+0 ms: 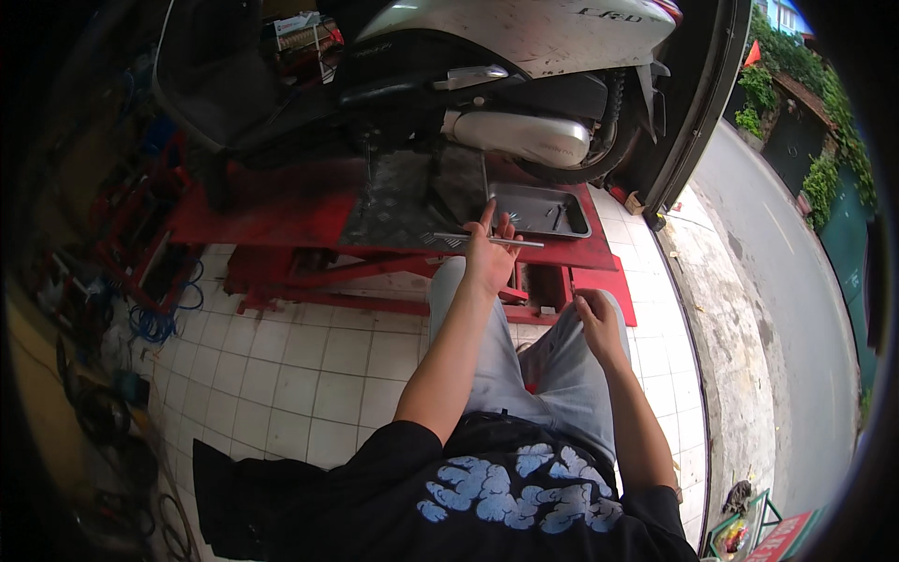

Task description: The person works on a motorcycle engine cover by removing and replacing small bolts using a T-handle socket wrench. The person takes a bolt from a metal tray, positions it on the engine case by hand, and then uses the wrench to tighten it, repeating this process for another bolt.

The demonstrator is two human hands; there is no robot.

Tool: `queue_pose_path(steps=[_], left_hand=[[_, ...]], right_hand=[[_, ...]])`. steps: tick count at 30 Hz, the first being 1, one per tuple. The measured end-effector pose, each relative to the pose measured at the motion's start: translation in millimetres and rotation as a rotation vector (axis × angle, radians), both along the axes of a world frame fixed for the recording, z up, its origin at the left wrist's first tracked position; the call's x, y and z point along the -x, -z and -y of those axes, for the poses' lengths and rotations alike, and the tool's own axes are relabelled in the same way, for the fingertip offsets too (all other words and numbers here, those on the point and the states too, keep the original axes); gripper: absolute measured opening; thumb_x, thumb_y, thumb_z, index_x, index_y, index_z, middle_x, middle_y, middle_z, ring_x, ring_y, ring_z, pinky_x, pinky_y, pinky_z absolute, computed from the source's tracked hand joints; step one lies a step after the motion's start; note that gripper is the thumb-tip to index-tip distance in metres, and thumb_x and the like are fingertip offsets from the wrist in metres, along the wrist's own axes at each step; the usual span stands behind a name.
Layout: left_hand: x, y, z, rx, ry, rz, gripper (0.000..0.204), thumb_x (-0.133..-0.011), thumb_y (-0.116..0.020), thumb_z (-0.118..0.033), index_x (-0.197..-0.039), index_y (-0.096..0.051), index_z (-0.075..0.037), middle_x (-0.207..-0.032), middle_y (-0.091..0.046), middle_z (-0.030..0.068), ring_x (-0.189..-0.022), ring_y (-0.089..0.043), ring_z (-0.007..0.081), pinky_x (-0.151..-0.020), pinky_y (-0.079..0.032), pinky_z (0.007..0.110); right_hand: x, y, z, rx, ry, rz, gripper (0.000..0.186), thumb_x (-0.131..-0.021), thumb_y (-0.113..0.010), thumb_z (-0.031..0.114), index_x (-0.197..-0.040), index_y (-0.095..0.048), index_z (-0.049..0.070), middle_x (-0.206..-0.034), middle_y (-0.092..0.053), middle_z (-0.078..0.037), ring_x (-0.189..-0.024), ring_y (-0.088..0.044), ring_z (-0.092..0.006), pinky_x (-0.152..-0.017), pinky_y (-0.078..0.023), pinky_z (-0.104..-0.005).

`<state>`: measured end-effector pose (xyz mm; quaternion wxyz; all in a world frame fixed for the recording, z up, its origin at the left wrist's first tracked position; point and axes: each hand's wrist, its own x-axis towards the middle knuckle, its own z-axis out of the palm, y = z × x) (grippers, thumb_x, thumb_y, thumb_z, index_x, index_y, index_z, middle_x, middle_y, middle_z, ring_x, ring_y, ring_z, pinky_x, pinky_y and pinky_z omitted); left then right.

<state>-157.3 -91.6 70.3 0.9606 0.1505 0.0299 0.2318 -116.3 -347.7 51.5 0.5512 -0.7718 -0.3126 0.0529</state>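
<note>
My left hand (489, 262) is raised at the edge of the red lift platform, its index finger stretched away from me. A thin, straight silver metal rod (529, 244) lies across its palm and fingers; the rod's exact kind is hard to make out. On my right knee rests my right hand (601, 326), fingers loosely bent over the jeans, with no object visible in it. Just beyond the left hand, a shallow metal tray (585, 225) holds a dark small tool (559, 217) and some small parts. Above it stands a scooter (524, 136) with a silver engine cover.
The scooter stands on a red lift platform (281, 201) with a scissor frame (318, 295) below. Blue hose (154, 323) coils on the white tiled floor (314, 393) at left, near dark clutter. To the right are a door frame (698, 131) and a street (796, 272).
</note>
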Motion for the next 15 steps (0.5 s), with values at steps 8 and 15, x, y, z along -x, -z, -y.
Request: queue_pose_path(steps=[8,15], left_hand=[[7,-11,1,0.047,0.041,-0.003,0.051,-0.102,-0.027,-0.061,-0.142,-0.047,-0.037,-0.12,-0.057,-0.0047,-0.104,-0.05,0.013,-0.098,-0.041,0.038],[9,-5,-12,0.104,-0.024,0.002,0.044,-0.099,-0.042,-0.06,-0.13,-0.055,-0.031,-0.117,-0.056,-0.0063,-0.101,-0.05,0.0105,-0.094,-0.043,0.034]], right_hand=[[0,-59,-105,-0.191,-0.226,-0.551,0.035,-0.102,-0.055,0.034,-0.111,-0.06,0.0,-0.096,-0.068,-0.007,-0.084,-0.064,-0.0161,-0.07,-0.052,-0.0302],[-13,-73,-138,-0.342,-0.252,-0.441,0.023,-0.1,-0.059,0.021,-0.101,-0.061,-0.002,-0.091,-0.069,-0.009,-0.078,-0.066,-0.0143,-0.07,-0.054,-0.028]])
